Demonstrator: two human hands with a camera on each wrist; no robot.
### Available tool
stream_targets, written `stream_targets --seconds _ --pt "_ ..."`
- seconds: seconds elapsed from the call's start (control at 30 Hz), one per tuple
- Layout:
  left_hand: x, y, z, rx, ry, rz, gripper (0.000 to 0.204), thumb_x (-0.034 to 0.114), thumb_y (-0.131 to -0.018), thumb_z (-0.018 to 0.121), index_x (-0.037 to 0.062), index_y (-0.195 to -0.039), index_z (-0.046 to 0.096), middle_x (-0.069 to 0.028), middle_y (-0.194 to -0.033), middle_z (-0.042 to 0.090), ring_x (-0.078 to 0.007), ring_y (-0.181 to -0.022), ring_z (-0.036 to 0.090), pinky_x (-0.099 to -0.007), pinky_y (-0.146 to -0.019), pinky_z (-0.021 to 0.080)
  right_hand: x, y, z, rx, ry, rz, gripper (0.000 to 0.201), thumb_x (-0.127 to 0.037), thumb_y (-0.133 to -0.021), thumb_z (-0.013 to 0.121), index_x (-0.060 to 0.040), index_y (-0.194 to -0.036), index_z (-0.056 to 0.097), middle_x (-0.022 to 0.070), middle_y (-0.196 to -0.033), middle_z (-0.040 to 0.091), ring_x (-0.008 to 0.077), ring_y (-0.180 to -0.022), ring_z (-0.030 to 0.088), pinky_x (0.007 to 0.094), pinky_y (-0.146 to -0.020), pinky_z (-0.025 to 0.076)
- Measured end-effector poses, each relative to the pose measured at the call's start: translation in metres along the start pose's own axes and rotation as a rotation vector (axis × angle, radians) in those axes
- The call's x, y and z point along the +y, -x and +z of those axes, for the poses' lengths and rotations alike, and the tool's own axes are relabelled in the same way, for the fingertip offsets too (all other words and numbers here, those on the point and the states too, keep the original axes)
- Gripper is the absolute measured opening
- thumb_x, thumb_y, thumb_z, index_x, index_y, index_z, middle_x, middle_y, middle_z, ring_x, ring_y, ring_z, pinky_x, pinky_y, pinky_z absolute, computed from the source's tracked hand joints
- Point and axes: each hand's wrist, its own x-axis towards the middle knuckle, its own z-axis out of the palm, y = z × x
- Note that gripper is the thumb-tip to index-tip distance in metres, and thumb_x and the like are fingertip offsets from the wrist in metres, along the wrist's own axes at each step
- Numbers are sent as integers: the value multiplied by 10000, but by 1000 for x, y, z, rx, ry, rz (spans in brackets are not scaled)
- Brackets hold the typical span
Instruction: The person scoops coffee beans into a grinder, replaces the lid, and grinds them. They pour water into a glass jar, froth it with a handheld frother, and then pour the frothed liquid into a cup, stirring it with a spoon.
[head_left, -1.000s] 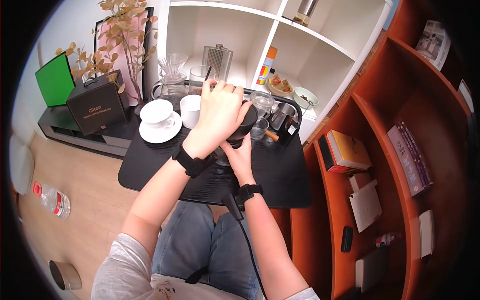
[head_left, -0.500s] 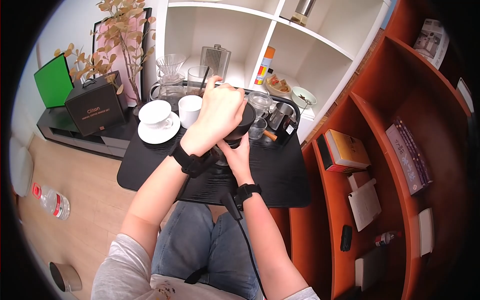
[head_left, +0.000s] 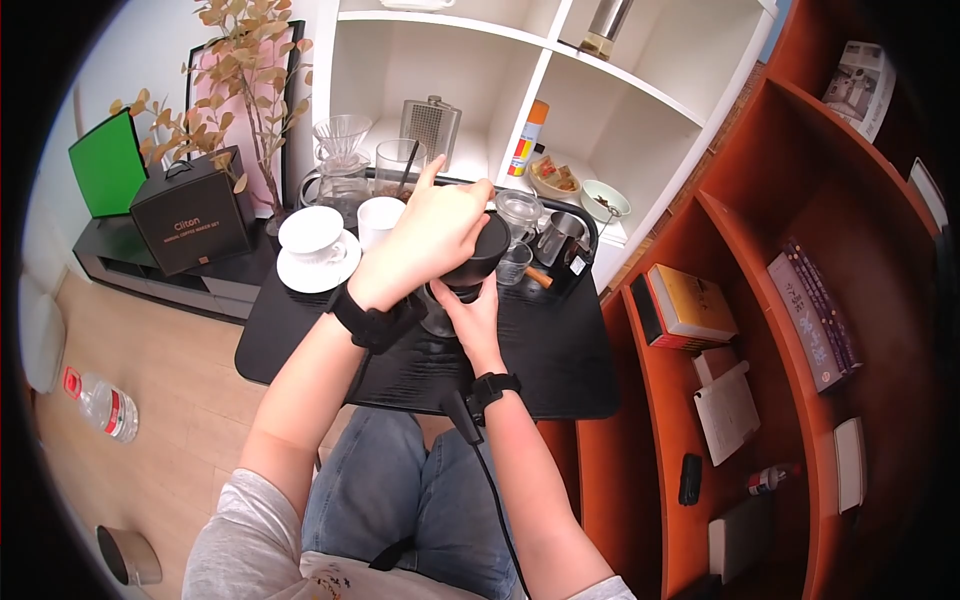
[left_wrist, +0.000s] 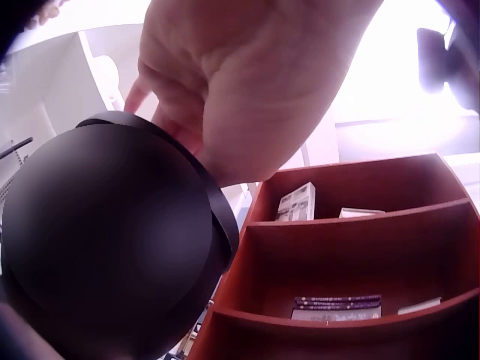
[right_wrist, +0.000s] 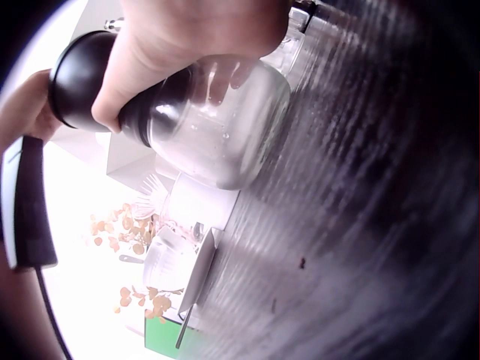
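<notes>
We've got the black-topped glass jar [right_wrist: 225,127] upright on the black, wood-grained counter [head_left: 400,385]. Left grip [head_left: 425,235] is curled over the smooth, matte, round top [left_wrist: 112,225], index finger stuck out; right grip [head_left: 475,315] is wrapped round the neck just below it, thumb on the black collar [right_wrist: 139,116].

Left of the jar: white ceramic cup [head_left: 378,220], then a ribbed white dripper [head_left: 312,232] on a round saucer [head_left: 320,275]. Beyond the jar, to its right: shiny metal pitcher [head_left: 560,235] and small glass cup [head_left: 515,265] with a wooden handle.

Right wrist view gives us the clear, rounded glass body with droplet-like spots, mostly hidden from the head view. Left wrist view shows the top's raised edge. Dark specks [right_wrist: 302,262] near the jar are probably crumbs; too blurred for us to be sure.

Versus half a second ago, left grip has turned, index finger straighter, and its forearm covers more of the white cup. Jar stays put.
</notes>
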Motion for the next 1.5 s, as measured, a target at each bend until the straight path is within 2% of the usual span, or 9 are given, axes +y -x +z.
stream_targets --seconds 0.1,0.17,0.33,0.5,0.6,1.03,1.17,1.4,1.5 --pt "11 0 5 -38 -250 -50 147 79 -787 584 -11 -904 580 -154 -830 646 -275 -932 630 -489 -1056 282 -5 1 0 -5 17 -19 625 -115 -730 766 3 -1242 427 104 -1174 557 168 -1072 527 306 -931 409" --pt "13 1 12 91 -438 33 150 71 -736 595 -15 -859 605 -149 -805 644 -285 -938 628 -488 -1057 285 -5 1 0 -9 14 -5 630 -108 -728 760 10 -1246 420 110 -1192 547 177 -1089 518 313 -941 401" --pt "22 -1 7 175 -500 57 161 73 -700 600 2 -844 615 -100 -825 601 -251 -899 579 -451 -987 353 2 0 -2 2 88 -29 658 -120 -728 761 13 -1262 400 117 -1224 523 186 -1106 507 320 -949 398" --pt "11 1 8 176 -287 84 146 79 -692 650 11 -808 592 -93 -810 570 -257 -833 556 -362 -773 424 -1 1 -1 2 58 -21 657 -131 -730 766 6 -1263 408 111 -1200 539 185 -1092 516 320 -940 402" --pt "4 0 6 168 -156 113 153 81 -697 665 8 -802 581 -104 -803 562 -275 -823 556 -365 -751 435 -7 1 2 7 55 -6 648 -136 -732 770 0 -1258 417 104 -1171 556 182 -1075 525 316 -933 407" --pt "-30 -1 -1 -50 370 166 196 120 -813 597 0 -967 581 -153 -932 625 -331 -893 604 -376 -796 475 2 1 1 44 -7 -1 659 -169 -692 787 -12 -1234 447 114 -1100 597 185 -1001 574 314 -871 446" --pt "-36 -3 0 -164 644 154 137 50 -841 545 -7 -964 566 -126 -1004 644 -256 -969 616 -335 -864 462 3 1 1 53 4 -15 657 -171 -695 786 -12 -1234 447 113 -1099 597 186 -998 576 314 -869 448" --pt "-26 2 5 -117 707 113 139 46 -819 600 -6 -938 548 -140 -1078 631 -236 -1047 592 -334 -913 446 2 0 0 58 38 -45 658 -184 -691 790 -11 -1228 452 114 -1091 601 183 -1002 580 309 -860 452" --pt "-18 1 7 -28 683 38 167 109 -803 650 -8 -873 553 -113 -908 658 -216 -882 637 -310 -779 482 2 1 1 59 43 -62 663 -193 -690 790 -11 -1231 451 119 -1086 602 189 -1000 585 313 -859 454"
